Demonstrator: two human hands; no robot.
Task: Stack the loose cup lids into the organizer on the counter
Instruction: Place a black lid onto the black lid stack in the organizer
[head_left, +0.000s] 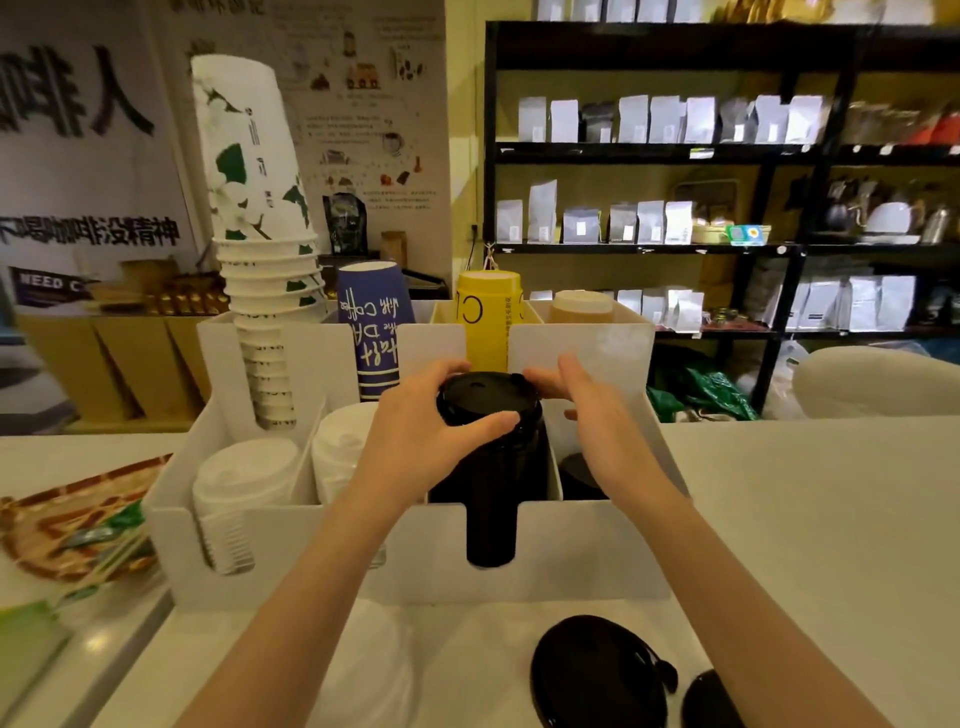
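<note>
The white plastic compartmented organizer (545, 566) sits on the pale smooth counter (810, 519), its third front slot filled by a tall stack of glossy black round plastic lids (491, 499). The left hand (415, 441) grips the top lid, thumb across its rim, while the right hand (592, 415) rests open, fingertips touching the far edge. Two loose black lids (597, 670) lie flat in front.

We note a black shelving unit (748, 156) behind the desk (810, 519), stocked with rows of pale pouches (665, 119). A white kettle (889, 217) sits on its right side. Illustrated posters (363, 104) cover the wall. At far left lies a patterned tray (47, 525), holding what may be wrapped sticks (111, 558).
</note>
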